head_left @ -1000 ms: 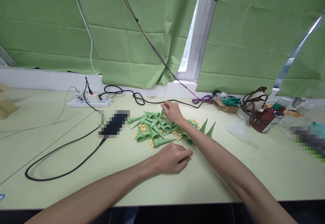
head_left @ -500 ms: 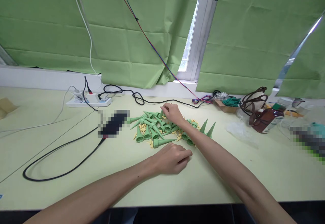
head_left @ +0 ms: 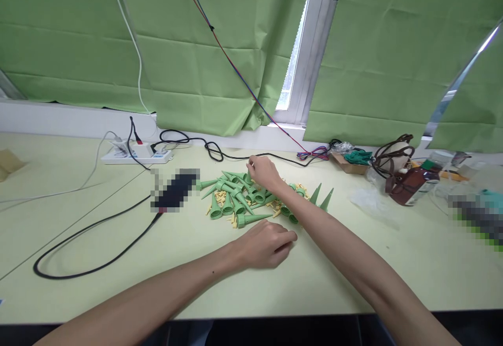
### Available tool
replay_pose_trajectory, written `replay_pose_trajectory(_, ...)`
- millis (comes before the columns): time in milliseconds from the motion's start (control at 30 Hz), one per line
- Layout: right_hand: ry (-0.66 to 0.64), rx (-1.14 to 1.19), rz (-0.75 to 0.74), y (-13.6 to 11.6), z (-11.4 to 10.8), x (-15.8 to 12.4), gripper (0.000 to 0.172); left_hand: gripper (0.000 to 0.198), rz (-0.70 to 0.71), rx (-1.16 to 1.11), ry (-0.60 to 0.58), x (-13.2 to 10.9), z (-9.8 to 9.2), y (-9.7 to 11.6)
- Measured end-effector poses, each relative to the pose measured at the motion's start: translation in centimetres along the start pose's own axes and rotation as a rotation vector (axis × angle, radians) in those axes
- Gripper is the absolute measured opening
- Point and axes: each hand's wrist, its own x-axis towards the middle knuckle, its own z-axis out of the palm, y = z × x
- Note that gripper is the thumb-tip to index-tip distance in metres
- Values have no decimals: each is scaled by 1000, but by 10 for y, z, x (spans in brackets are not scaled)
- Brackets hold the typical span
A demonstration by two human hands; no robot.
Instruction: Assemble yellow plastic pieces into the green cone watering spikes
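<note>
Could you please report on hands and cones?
Left hand curled near green cones. Right hand at their far side, grip unclear. Right forearm hides some cones.

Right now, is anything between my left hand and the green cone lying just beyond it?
Nothing visible stands between your left hand and the green cone just beyond it, though I can't tell whether they touch. Your right forearm crosses farther right, over the right part of the pile.
</note>
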Motion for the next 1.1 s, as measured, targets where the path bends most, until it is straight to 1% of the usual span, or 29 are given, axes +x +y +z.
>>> replay_pose_trajectory(167,-34,-31,9,-3,-3,0,20,15,14,0,-1,1,-1,0)
replay_pose_trajectory(300,-3,-36,60,-7,-7,-4,24,15,22,-5,1,0,0,-1)
replay_pose_trajectory(333,14,-39,57,-9,-8,-6,26,15,21,-4,0,0,0,-1)
replay_pose_trajectory(400,41,-47,-3,-14,-9,-9,27,15,17,0,-7,0,1,-1)
replay_pose_trajectory(433,29,-60,-47,-17,-9,-10,26,15,17,1,-11,0,0,-1)
replay_pose_trajectory(467,-12,-79,-90,-20,-8,-10,26,15,18,-1,-13,0,0,-1)
replay_pose_trajectory(533,-140,-141,-157,-25,-5,-9,25,16,25,-9,-17,1,-1,-1)
replay_pose_trajectory(633,-208,-157,-177,-31,2,-5,27,16,25,-24,-13,1,-1,-1)
replay_pose_trajectory(733,-256,-165,-176,-34,10,0,31,16,19,-36,-13,0,-1,-2)
replay_pose_trajectory(867,-292,-163,-169,-36,16,2,29,17,21,-56,-8,0,0,-3)
replay_pose_trajectory(1100,-314,-162,-107,-36,17,4,24,18,15,-64,-2,1,0,-3)
